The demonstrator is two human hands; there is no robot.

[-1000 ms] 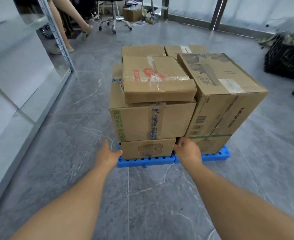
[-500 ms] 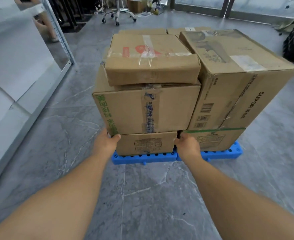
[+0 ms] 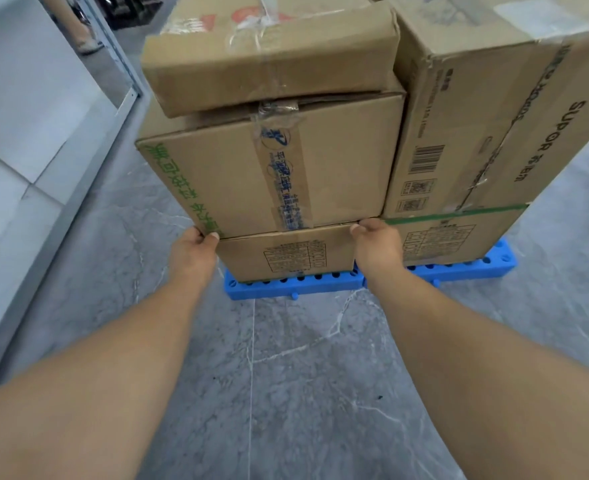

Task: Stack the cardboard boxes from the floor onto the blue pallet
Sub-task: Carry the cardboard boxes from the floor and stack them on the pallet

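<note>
Cardboard bottom box (image 3: pixel 288 252) sits between both hands; left hand (image 3: pixel 192 251) and right hand (image 3: pixel 378 249) fingers grasp its sides.

My left hand (image 3: pixel 192 252) hides its fingers behind the lower left corner of the middle box (image 3: pixel 275 164), and my right hand (image 3: pixel 378 249) tucks its fingers between the boxes, so I cannot tell how each grip sits. The top box (image 3: pixel 269 53) and the tall box (image 3: pixel 494 109) are cut off by the upper edge. The blue pallet (image 3: pixel 286 289) shows only its front rim. The small labels on the bottom box (image 3: pixel 286 254) are unreadable.
</note>
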